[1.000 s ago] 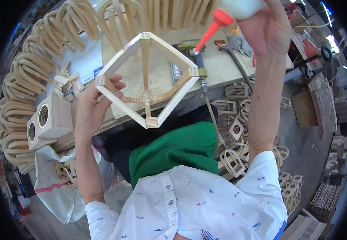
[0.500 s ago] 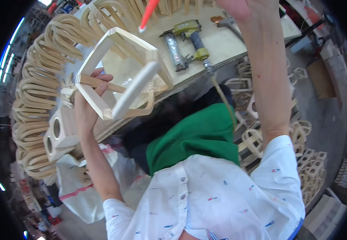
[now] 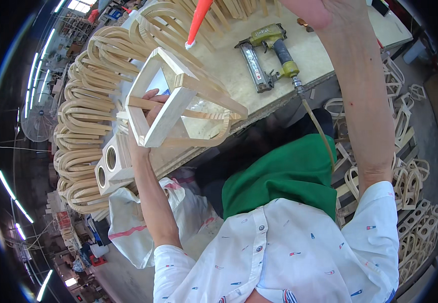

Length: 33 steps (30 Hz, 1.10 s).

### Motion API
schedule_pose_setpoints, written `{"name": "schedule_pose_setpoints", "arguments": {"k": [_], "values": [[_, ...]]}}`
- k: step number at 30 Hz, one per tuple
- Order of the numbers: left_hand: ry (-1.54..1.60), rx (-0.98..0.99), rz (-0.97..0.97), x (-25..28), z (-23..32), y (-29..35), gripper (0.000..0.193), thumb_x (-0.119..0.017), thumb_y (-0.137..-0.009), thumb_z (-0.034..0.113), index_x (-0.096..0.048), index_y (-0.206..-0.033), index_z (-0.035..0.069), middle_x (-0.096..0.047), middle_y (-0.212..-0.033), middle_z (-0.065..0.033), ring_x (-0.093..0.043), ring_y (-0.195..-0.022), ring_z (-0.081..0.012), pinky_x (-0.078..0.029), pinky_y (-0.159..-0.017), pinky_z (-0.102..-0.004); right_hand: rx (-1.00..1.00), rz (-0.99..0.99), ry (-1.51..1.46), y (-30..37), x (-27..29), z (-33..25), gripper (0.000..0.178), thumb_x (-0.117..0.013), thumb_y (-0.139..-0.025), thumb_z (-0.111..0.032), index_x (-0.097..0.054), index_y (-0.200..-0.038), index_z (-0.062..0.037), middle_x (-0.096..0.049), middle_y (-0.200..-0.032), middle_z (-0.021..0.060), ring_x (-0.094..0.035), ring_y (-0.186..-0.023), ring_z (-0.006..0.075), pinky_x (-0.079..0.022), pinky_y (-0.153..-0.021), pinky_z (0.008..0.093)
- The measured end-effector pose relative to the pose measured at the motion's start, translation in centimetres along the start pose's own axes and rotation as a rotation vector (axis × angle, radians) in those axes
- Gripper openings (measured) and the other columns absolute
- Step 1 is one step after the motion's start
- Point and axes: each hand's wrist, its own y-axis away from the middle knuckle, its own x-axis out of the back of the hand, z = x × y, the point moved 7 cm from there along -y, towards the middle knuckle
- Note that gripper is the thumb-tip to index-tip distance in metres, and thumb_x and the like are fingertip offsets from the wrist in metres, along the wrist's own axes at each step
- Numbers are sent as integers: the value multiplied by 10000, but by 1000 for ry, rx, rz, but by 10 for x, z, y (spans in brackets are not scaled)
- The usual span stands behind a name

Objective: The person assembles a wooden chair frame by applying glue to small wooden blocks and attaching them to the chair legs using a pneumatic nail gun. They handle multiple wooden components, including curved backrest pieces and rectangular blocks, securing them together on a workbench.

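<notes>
Here — left hand grips wooden frame; nail gun bears lettering.

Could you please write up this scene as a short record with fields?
Left hand: gripping a slat of the wooden frame
Right hand: raised, cut off by the upper edge; its fingers are out of view
Nozzle: red, white-tipped, pointing down, apart from the frame
Nail gun: green, lying on the workbench, hose attached
Curved wooden pieces: lined along the bench's left and far sides
Lap: green cloth
</notes>
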Motion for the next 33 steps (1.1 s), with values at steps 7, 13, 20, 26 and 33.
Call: {"name": "schedule_pose_setpoints", "arguments": {"k": [7,13,20,26,33], "values": [[-149,-63,-15,-3,10,1,458,-703,-838,168,-537,-1203,-53,-663,-1051,-109,-618,-937,-155,-495,-848,-299,-155,117,24,-1,-8,12,411,-601,-921,-124,-415,-1270,-15,-528,-1165,110,-533,-1103,241,-456,-968,428],[-252,-127,-96,-31,43,5,281,-636,-874,68,-606,-1130,-44,-659,-1066,-86,-616,-984,-172,-474,-901,-322,-177,243,184,0,-23,30,468,-590,-913,-115,-386,-1319,-2,-523,-1199,120,-520,-1144,255,-433,-1000,442],[-450,-211,-175,-45,53,9,160,-609,-894,68,-584,-1036,-1,-671,-995,-93,-635,-944,-207,-500,-822,-344,-438,349,111,-5,-26,76,411,-554,-943,-136,-420,-1300,17,-551,-1199,129,-550,-1135,253,-433,-1004,446],[-512,-315,-150,-46,60,13,141,-616,-884,80,-572,-1006,25,-674,-985,-100,-632,-915,-266,-489,-805,-378,-508,375,127,1,-26,94,398,-560,-950,-145,-432,-1295,7,-554,-1193,123,-562,-1117,243,-453,-987,431],[-488,-300,-166,-45,61,13,147,-616,-882,79,-572,-1008,16,-680,-966,-104,-637,-927,-274,-489,-809,-384,-492,329,118,5,-25,101,413,-592,-937,-146,-438,-1291,3,-572,-1164,101,-578,-1090,219,-461,-976,404]]}}
